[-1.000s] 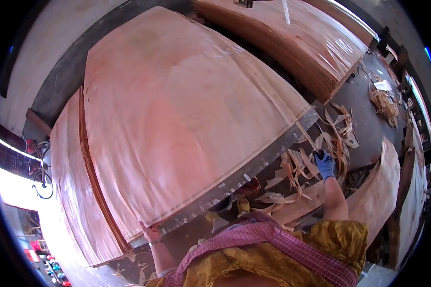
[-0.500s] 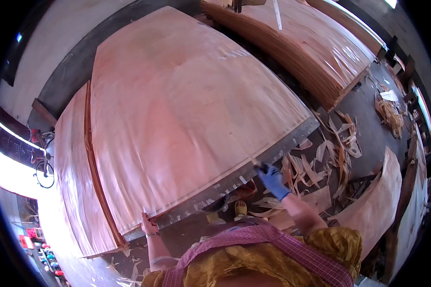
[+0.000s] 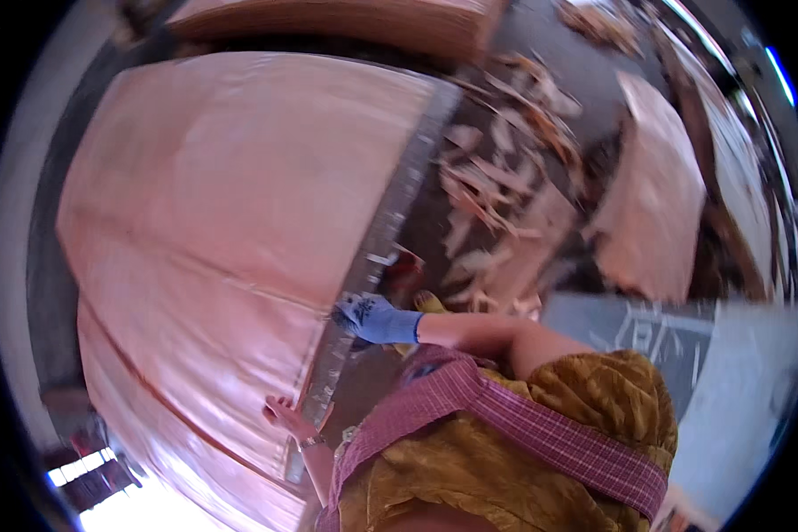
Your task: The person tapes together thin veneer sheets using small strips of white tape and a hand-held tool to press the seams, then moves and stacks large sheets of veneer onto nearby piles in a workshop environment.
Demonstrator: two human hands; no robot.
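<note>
A large pinkish thin wood veneer sheet [image 3: 230, 186] lies flat atop its stack, the blue-gloved right hand [image 3: 370, 317] and bare left hand [image 3: 284, 413] pinching its near edge, not yet lifted.

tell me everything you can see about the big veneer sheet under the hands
The veneer sheet is a large, thin, pinkish-tan wood layer lying flat on a stack of similar sheets, with faint grain and a seam line running across it. The gloved right hand grips its near edge; the bare left hand rests on the same edge.
</note>
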